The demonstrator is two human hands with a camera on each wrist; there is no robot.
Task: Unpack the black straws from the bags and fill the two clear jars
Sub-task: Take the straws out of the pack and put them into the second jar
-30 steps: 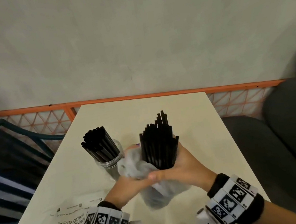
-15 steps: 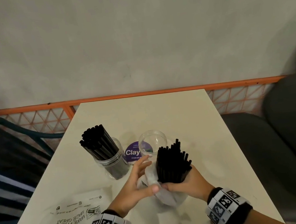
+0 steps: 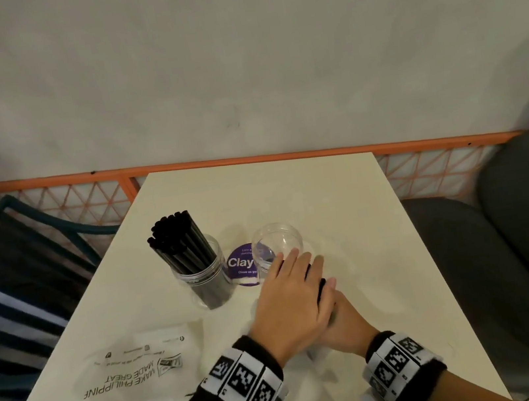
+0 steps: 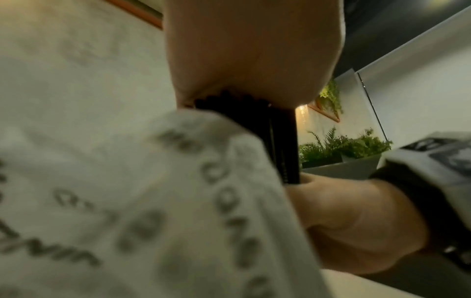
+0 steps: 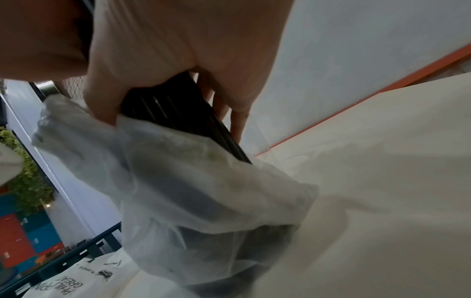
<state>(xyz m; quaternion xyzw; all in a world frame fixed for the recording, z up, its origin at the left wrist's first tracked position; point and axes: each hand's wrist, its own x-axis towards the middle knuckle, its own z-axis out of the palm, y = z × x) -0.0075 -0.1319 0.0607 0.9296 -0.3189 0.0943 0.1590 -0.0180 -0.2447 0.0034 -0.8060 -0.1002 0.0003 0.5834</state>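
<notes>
My right hand (image 3: 344,331) grips a bundle of black straws (image 5: 175,113) that stands upright on the table, its lower part still inside a thin white plastic bag (image 5: 193,191). Fingers and thumb curl round the bundle (image 4: 282,145) just above the bag's mouth. My left hand (image 3: 292,300) lies flat, palm down, on the straws' top ends and hides them in the head view. An empty clear jar (image 3: 277,243) stands just beyond my fingertips. To its left, a second clear jar (image 3: 206,282) is packed with black straws (image 3: 178,241).
A purple round lid (image 3: 240,264) marked "Clay" lies between the two jars. An emptied printed plastic bag (image 3: 133,363) lies flat at the near left of the cream table (image 3: 342,195). A dark chair stands to the left, grey cushions to the right, and an orange rail runs along the wall.
The bundle has come down from in front of the jars to the table. My left hand let go of the bag and moved flat onto the straw tops.
</notes>
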